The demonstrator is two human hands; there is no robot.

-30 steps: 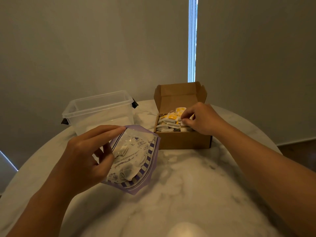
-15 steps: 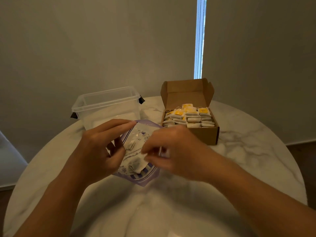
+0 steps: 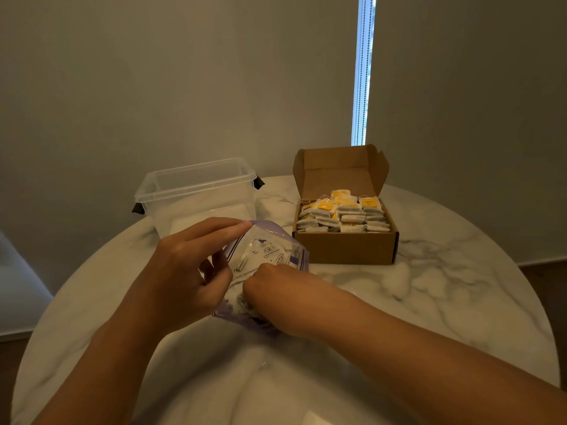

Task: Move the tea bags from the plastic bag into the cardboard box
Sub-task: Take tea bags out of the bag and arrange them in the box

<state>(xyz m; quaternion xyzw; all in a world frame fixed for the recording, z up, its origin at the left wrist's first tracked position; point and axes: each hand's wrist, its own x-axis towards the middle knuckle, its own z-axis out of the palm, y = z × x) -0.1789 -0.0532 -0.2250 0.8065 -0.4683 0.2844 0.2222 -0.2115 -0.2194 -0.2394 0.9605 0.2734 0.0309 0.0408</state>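
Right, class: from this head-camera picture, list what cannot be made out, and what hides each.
Head view only.
1. Right hand: fingertips hidden under its knuckles in the plastic bag; grip unknown.
2. Bag's contents: covered by the left hand and the right.
3. Cardboard box: layers beneath the top tea bags.
4. Bag's print: too small.

Your plastic bag is clear with a purple border and small printed doodles. It sits in the near middle, tilted up, with your left hand pinching its edge and your right hand reaching inside. A few loose tea bags show faintly through its lower part. Your cardboard box stands just beyond it to the right. Its lid flap is upright at the back, and it is packed nearly full with rows of white tea bags, with some yellow tags on top.
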